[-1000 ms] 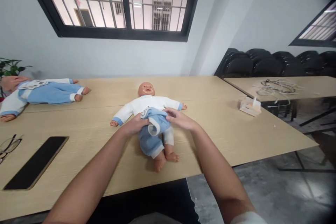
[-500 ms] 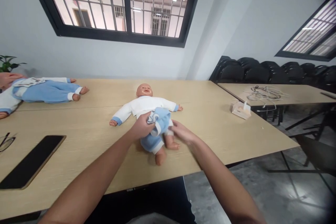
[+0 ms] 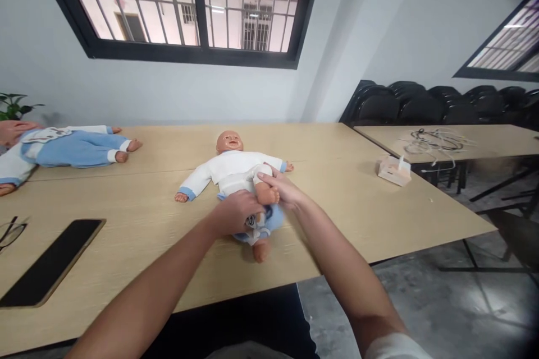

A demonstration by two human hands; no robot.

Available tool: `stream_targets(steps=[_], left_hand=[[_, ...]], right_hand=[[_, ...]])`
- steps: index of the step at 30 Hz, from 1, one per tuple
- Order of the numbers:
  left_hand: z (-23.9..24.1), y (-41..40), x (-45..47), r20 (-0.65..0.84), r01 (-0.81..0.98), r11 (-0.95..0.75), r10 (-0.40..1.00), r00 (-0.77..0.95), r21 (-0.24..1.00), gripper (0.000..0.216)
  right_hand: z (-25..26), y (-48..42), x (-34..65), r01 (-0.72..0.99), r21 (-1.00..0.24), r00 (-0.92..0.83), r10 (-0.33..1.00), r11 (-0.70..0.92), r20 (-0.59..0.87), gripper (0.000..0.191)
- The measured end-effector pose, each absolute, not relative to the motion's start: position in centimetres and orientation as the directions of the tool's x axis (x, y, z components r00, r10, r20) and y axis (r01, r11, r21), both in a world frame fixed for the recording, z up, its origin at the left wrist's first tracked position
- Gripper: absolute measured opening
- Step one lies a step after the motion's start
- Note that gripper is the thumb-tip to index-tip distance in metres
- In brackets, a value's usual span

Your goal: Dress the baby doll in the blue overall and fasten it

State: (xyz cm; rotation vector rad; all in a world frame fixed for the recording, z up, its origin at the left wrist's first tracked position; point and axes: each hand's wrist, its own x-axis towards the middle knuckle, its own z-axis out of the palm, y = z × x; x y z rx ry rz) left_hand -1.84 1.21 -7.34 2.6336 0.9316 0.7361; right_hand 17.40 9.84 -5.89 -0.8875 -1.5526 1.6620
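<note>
A baby doll (image 3: 233, 167) in a white top with blue cuffs lies on its back, head toward the wall. My right hand (image 3: 285, 188) is closed round one of its legs, whose bare foot (image 3: 268, 194) is raised and bent up over the belly. Bunched blue-and-white pants (image 3: 261, 229) hang below that foot, gripped by my left hand (image 3: 236, 212) at the doll's lower body. The other foot (image 3: 261, 251) rests toward the table's front edge. My left fingertips are partly hidden in the cloth.
A second dressed doll (image 3: 80, 146) lies at the left. Nearer are a black phone (image 3: 54, 261) and glasses (image 3: 10, 233). A tissue box (image 3: 394, 171) stands on the right of the table (image 3: 337, 202); cables (image 3: 438, 141) lie on another table, with stacked chairs (image 3: 379, 104) behind.
The doll's leg has been lifted and bent up by my right hand. The pants have moved down toward the other foot with my left hand. The view has shifted slightly.
</note>
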Motion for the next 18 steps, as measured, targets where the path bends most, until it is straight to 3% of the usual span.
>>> stream_targets(steps=[3, 6, 8, 10, 12, 14, 18], left_hand=[[-8.4, 1.3, -2.3, 0.522, 0.519, -0.757, 0.651, 0.550, 0.398, 0.032], [-9.2, 1.2, -2.3, 0.711, 0.561, -0.711, 0.645, 0.279, 0.425, 0.042], [-9.3, 1.1, -2.1, 0.798, 0.645, -0.631, 0.600, 0.054, 0.431, 0.039], [-8.9, 0.8, -1.9, 0.839, 0.736, -0.545, 0.541, -0.057, 0.401, 0.021], [-8.3, 0.5, -1.7, 0.840, 0.775, -0.542, 0.542, 0.026, 0.326, 0.012], [-7.5, 0.4, -1.5, 0.794, 0.743, -0.612, 0.579, 0.186, 0.272, 0.021], [-6.7, 0.5, -1.5, 0.685, 0.663, -0.673, 0.653, 0.323, 0.329, 0.013]], right_hand=[[-6.7, 9.6, 16.5, -0.040, -0.999, -0.364, 0.931, 0.020, 0.033, 0.064], [-7.7, 9.6, 16.5, 0.082, -0.986, -0.275, 0.954, 0.147, 0.120, 0.073], [-8.4, 9.7, 16.4, 0.149, -0.969, -0.261, 0.953, 0.195, 0.152, 0.077], [-9.0, 9.8, 16.3, 0.194, -0.957, -0.243, 0.956, 0.214, 0.164, 0.075], [-9.4, 9.9, 16.2, 0.234, -0.946, -0.216, 0.961, 0.224, 0.174, 0.071], [-9.6, 10.0, 16.3, 0.253, -0.941, -0.203, 0.963, 0.225, 0.176, 0.068], [-9.9, 10.2, 16.8, 0.194, -0.955, -0.195, 0.963, 0.225, 0.187, 0.072]])
